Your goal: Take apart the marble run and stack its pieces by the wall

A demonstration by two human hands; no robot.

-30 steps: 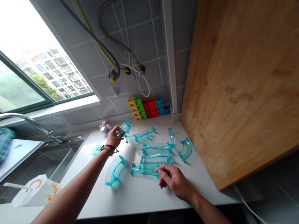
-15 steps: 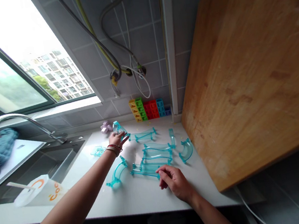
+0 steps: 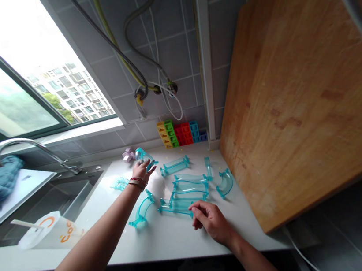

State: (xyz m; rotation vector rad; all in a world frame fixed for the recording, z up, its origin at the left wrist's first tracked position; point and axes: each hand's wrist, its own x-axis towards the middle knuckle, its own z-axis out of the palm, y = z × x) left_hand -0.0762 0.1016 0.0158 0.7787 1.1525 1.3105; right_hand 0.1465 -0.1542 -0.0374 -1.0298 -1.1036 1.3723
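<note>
Left hand (image 3: pixel 143 170), fingers stretched, meets an upright teal curve (image 3: pixel 142 154) near the back edge of the desk (image 3: pixel 167 237); whether it grips cannot be told. Right hand (image 3: pixel 211 221), loosely curled and unclosed, rests its fingertips on the end of a straight track (image 3: pixel 176 205) toward the front edge.

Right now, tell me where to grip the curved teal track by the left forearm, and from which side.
Probably best to pinch the curved track mid-arc, across its side walls, from above. It lies flat, channel up, with wider connector tabs at its ends; the counter on its near side is bare.
</note>
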